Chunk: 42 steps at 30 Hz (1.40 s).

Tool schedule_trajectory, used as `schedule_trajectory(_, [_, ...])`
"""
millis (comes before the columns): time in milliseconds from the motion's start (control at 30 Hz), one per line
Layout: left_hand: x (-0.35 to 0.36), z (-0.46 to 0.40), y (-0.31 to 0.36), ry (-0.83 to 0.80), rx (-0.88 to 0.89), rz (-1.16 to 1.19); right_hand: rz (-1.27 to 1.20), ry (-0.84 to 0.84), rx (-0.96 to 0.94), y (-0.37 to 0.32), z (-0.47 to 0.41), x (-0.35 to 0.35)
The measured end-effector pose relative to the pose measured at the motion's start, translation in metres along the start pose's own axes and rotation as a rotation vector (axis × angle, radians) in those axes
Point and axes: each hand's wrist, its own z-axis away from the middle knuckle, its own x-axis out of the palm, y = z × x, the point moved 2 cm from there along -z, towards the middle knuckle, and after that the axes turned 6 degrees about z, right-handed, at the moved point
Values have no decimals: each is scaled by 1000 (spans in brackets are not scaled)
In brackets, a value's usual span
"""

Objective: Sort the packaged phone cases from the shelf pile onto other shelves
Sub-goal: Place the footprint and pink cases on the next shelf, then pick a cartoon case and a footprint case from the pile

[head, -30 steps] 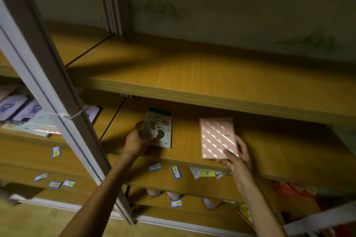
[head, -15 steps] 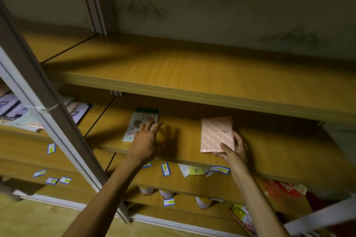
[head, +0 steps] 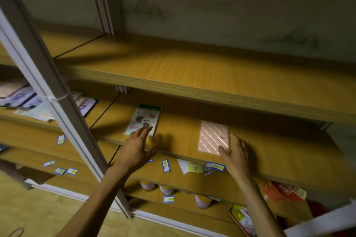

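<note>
Two packaged phone cases lie flat on the middle wooden shelf (head: 179, 132). The white case with a paw pattern and green header (head: 143, 119) rests at the left; my left hand (head: 136, 147) hovers over its near edge, fingers spread, holding nothing. The pink case with diagonal shiny stripes (head: 213, 136) lies to the right. My right hand (head: 235, 155) rests flat by its near right corner, thumb touching the pack, not gripping it. A pile of packaged cases (head: 28, 102) sits on the shelf bay to the left, partly hidden by a post.
A grey metal upright post (head: 52, 90) slants across the left foreground. The upper shelf (head: 212, 75) above carries nothing. Price tags (head: 165, 165) stick on the lower shelf edges. Bottles (head: 202, 201) and a red packet (head: 285, 191) sit on the lower shelves.
My left hand has let go of the white paw-pattern case and drawn back toward me, fingers spread. My right hand has laid the pink case flat and eased off it.
</note>
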Motion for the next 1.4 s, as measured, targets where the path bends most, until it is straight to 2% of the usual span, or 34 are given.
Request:
schedule_trajectory(233, [-38, 50, -36, 40, -79, 36, 18, -187, -263, -57, 26, 26])
schedule_trajectory(467, [-98, 124, -108, 183, -195, 69, -64, -326, -416, -159, 86, 91])
schedule_trajectory(633, [-161, 183, -169, 260, -300, 131, -137, -429, -463, -245, 148, 142])
schedule_trajectory(867, [-231, 231, -263, 316, -321, 153, -141, -507, -508, -346, 213, 218])
schedule_trajectory(1100, [-273, 216, -327, 317, -309, 187, -139, -531, -497, -418, 215, 274])
schedule_trajectory(1400, [-303, 119, -414, 264, -256, 147, -169, -458, -409, -472, 158, 351])
